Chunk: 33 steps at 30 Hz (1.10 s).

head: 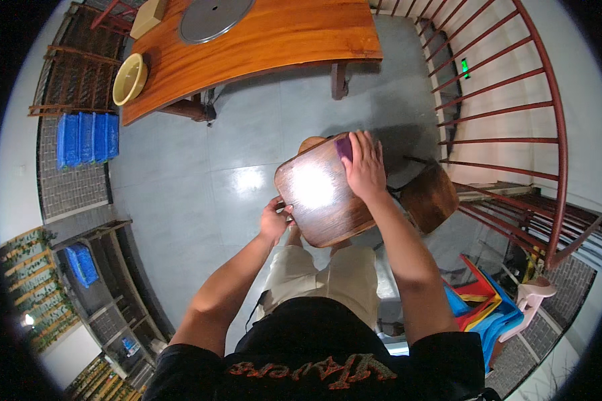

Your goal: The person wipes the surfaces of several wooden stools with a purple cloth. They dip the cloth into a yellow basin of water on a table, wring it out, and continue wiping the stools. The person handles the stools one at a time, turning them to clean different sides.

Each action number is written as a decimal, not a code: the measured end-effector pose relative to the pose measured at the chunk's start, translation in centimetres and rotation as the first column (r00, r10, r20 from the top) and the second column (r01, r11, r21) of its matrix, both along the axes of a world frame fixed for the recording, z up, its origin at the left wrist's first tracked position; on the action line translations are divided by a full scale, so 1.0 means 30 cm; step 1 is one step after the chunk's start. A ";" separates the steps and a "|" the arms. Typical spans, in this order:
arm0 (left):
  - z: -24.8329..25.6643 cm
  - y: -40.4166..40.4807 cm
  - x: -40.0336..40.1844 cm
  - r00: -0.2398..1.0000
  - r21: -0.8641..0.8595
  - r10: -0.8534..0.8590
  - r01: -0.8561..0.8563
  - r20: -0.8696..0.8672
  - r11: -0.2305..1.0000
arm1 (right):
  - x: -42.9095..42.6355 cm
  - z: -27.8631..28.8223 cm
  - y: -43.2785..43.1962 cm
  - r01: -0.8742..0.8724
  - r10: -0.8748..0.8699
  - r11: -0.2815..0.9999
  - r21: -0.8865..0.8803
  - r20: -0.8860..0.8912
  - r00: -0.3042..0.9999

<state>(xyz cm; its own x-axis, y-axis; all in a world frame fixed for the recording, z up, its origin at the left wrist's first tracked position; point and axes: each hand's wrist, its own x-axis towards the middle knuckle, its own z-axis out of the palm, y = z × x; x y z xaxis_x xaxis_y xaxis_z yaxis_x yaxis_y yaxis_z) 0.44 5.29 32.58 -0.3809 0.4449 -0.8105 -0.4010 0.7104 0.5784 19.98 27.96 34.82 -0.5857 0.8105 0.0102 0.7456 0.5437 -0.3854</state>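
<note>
A brown wooden chair seat or panel with rounded corners lies in front of my body, shining under a bright light reflection. My left hand grips its left edge, thumb at the edge. My right hand lies on its upper right part, pressing a purple cloth or pad to the surface. Part of another rounded wooden piece shows behind the far edge. To the right is a second dark wooden seat on a dark metal frame.
A wooden table with a round metal plate and a yellow basin stands ahead. Red-brown railings run along the right. Colourful plastic chairs are stacked lower right; blue crates and shelves stand left.
</note>
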 end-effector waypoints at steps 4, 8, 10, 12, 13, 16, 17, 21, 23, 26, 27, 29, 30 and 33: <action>0.036 0.017 0.034 0.997 0.015 0.073 -0.073 -0.025 0.997 | -0.073 -0.066 0.069 0.035 -0.006 0.993 0.110 -0.258 0.966; 0.000 -0.019 0.048 0.977 0.017 0.212 -0.212 0.008 0.977 | -0.112 -0.072 0.042 0.074 -0.065 0.997 0.038 -0.190 0.980; -0.020 -0.043 0.051 0.958 0.027 0.284 -0.285 0.038 0.958 | -0.146 -0.080 0.013 0.082 -0.070 0.993 0.087 -0.130 0.989; -0.045 -0.048 0.077 0.922 0.084 0.372 -0.382 0.106 0.921 | -0.184 -0.084 -0.018 0.057 -0.048 0.995 0.088 -0.097 0.994; -0.033 -0.031 0.083 0.902 0.115 0.410 -0.426 0.137 0.898 | -0.206 -0.084 -0.028 0.032 -0.026 0.997 0.067 -0.096 0.995; -0.004 -0.017 0.079 0.928 0.029 0.361 -0.364 0.090 0.931 | -0.285 -0.089 -0.076 -0.052 0.054 0.998 0.023 -0.087 0.995; 0.006 -0.024 0.068 0.928 -0.025 0.357 -0.356 0.107 0.934 | -0.312 -0.091 -0.098 -0.082 0.083 0.997 0.012 -0.082 0.993; -0.026 -0.119 0.017 0.863 0.080 0.317 -0.376 0.394 0.923 | -0.377 -0.064 -0.188 -0.172 0.168 0.984 -0.050 -0.075 0.983; -0.042 -0.157 0.010 0.816 0.076 0.356 -0.434 0.456 0.898 | -0.407 -0.057 -0.234 -0.205 0.194 0.975 -0.090 -0.119 0.974; 0.027 -0.134 0.029 0.727 0.077 0.391 -0.518 0.565 0.852 | -0.441 -0.052 -0.307 -0.234 0.219 0.965 -0.123 -0.119 0.968; 0.051 -0.132 0.028 0.717 0.081 0.393 -0.528 0.576 0.845 | -0.445 -0.051 -0.328 -0.255 0.245 0.960 -0.117 -0.098 0.965; 0.061 -0.139 0.021 0.697 0.102 0.366 -0.532 0.616 0.841 | -0.439 -0.054 -0.363 -0.287 0.274 0.951 -0.111 -0.120 0.954; 0.063 -0.149 0.012 0.687 0.117 0.342 -0.528 0.641 0.841 | -0.432 -0.055 -0.375 -0.305 0.288 0.945 -0.119 -0.142 0.947; 0.048 -0.163 -0.016 0.662 0.132 0.291 -0.511 0.690 0.849 | -0.399 -0.055 -0.402 -0.348 0.330 0.934 -0.086 -0.175 0.928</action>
